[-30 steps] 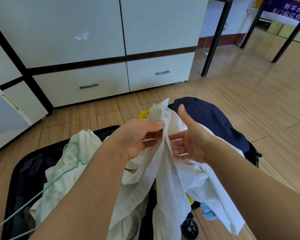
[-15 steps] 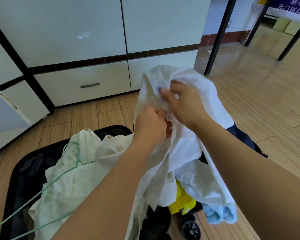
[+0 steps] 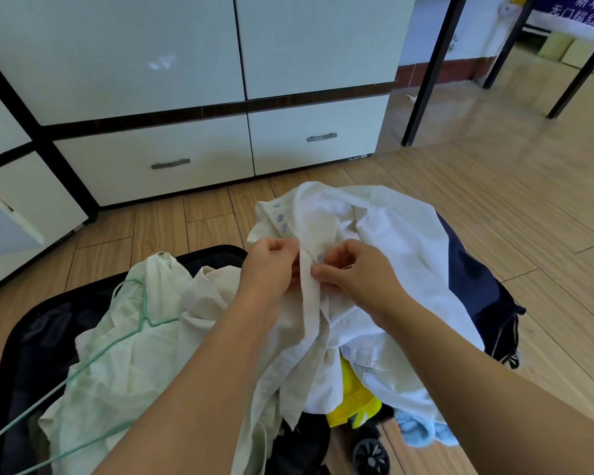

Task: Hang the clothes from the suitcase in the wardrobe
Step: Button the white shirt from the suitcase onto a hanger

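A white shirt (image 3: 384,241) with pale purple buttons is held up over the open black suitcase (image 3: 24,341) on the floor. My left hand (image 3: 271,265) pinches the button strip from the left. My right hand (image 3: 354,272) pinches the same strip at a button from the right. The two hands almost touch. A pale green garment (image 3: 127,358) on a green wire hanger (image 3: 141,313) lies in the suitcase at the left. The white wardrobe (image 3: 192,53) stands behind, with its doors shut.
Navy clothing (image 3: 474,279), a yellow item (image 3: 354,402) and a light blue item (image 3: 422,433) lie under the shirt. A suitcase wheel (image 3: 371,457) shows at the bottom. An open white door (image 3: 11,217) stands at the left. Black table legs (image 3: 429,70) rise at the right on the wooden floor.
The shirt has come down from in front of the wardrobe drawers to just over the suitcase. Both hands dropped with it and now pinch the button strip lower down.
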A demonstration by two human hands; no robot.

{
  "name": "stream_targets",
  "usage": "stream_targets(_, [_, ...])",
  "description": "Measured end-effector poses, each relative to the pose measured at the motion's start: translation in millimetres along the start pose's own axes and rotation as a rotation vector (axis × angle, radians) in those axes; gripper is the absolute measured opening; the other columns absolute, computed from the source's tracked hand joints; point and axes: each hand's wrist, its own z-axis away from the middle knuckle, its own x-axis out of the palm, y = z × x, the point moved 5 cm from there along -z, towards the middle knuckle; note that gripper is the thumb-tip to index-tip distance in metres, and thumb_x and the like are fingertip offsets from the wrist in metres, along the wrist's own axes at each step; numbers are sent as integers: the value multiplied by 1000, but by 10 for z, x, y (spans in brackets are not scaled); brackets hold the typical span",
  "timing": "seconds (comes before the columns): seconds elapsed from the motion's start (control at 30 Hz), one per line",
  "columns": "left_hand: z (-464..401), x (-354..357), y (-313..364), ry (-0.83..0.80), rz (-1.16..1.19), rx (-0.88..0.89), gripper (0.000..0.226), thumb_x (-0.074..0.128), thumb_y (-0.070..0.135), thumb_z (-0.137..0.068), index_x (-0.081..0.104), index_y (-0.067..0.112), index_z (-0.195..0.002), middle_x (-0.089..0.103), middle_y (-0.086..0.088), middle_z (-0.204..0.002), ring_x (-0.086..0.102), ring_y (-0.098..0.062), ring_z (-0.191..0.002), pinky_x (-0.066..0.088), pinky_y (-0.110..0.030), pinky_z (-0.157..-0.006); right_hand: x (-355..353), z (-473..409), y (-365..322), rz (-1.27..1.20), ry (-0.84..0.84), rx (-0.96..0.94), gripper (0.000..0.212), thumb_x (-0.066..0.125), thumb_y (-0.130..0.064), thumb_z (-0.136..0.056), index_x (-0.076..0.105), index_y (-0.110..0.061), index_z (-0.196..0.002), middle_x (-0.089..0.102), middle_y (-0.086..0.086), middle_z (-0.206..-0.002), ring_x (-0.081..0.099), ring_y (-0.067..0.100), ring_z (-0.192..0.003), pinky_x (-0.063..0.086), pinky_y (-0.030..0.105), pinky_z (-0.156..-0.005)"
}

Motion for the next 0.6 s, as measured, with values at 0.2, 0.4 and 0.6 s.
stream_targets(0.2, [179,2,-117,-33,-48,49,8,74,19,-83,72,15,-90,75,-5,-88,71,-24,-89,57,-42,-84,-24,51,-87,39,53,-100,16,75,-29,-80,66,-22,-92,68,0,-78,66,16,-78,56,36,-79])
stream_targets(0.4, [234,-70,-97,-9,-110,106,8,67,21,-89,75,18,-88,75,-4,-86,71,-24,-88,56,-47,-85,23,82,-277,94,-3,-146,9,73,-21,-83,67,-16,-86,69,-1,-78,67,13,-74,56,29,-75])
stream_targets(0.6, [249,-202,5,108,-181,118,6,70,23,-86,71,17,-86,73,-2,-85,70,-21,-84,58,-44,-82,16,149,-388,79,-4,-98,7,73,-14,-82,67,-12,-82,71,1,-70,69,10,-63,57,21,-68])
